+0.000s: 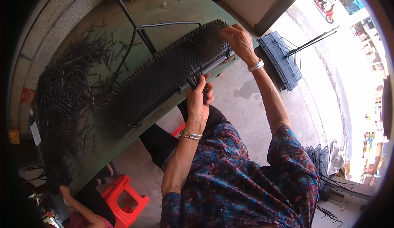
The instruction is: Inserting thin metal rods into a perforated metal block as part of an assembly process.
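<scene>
At the green table's (172, 12) near edge, the left hand (198, 105) is gripping a bundle of black pins (193, 79) while the right hand (240, 41) is pinching one at the perforated black panel's (164, 74) far end, apparently mid-filling; next, aligning another pin.

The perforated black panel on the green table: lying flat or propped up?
Lying flat. The perforated black panel rests lengthwise on the green table, right hand at its far end.
</scene>
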`<state>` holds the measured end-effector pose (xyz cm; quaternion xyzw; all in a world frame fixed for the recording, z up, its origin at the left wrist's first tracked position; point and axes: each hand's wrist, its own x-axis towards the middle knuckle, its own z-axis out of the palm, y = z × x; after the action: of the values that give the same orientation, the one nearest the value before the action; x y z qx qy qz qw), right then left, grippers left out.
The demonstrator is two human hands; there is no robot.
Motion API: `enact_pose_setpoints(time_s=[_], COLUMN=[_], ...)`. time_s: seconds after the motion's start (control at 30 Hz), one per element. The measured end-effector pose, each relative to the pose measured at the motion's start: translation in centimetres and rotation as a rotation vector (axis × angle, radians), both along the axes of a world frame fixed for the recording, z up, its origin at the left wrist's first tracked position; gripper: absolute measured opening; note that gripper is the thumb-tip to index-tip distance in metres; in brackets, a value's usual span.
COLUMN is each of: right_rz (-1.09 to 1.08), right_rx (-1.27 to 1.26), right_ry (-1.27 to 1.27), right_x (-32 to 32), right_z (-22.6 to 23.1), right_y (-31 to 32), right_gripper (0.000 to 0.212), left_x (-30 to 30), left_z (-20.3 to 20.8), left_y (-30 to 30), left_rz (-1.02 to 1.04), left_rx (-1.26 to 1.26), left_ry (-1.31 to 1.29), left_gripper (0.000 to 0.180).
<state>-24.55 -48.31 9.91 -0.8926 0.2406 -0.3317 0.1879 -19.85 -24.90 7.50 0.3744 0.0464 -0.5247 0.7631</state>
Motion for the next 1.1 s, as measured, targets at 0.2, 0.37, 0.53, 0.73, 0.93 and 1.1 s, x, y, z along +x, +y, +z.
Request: enact_pose_setpoints(time_s=[0.2, 0.37, 0.53, 0.73, 0.93, 1.1], right_rz=[-0.027, -0.085, -0.123, -0.156, -0.106, -0.09], right_rx=[-0.092, -0.085, -0.105, -0.066, -0.184, -0.162], right_ry=[0.067, 0.078, 0.023, -0.044, 0.096, 0.116], right_x=[0.8, 0.4, 0.2, 0.5, 0.5, 0.7], right_z=[0.1, -0.9, -1.4, -1.2, -0.2, -0.5], right_y=[-0.3, 0.3, 0.6, 1.2, 0.2, 0.1], right_gripper=[0.015, 0.019, 0.019, 0.016, 0.016, 0.018], left_x=[-0.2, -0.4, -0.2, -0.2, -0.3, -0.3], left_z=[0.0, -0.2, -0.5, -0.5, -0.5, -0.5], left_y=[-0.2, -0.2, 0.0, 0.0, -0.1, -0.1], left_rz=[-0.011, -0.02, -0.011, 0.0, -0.009, -0.004], left_rx=[-0.009, -0.017, -0.022, -0.009, -0.011, -0.028], left_ry=[-0.015, -0.023, -0.015, -0.025, -0.021, -0.025], left_gripper=[0.029, 0.029, 0.029, 0.031, 0.031, 0.031])
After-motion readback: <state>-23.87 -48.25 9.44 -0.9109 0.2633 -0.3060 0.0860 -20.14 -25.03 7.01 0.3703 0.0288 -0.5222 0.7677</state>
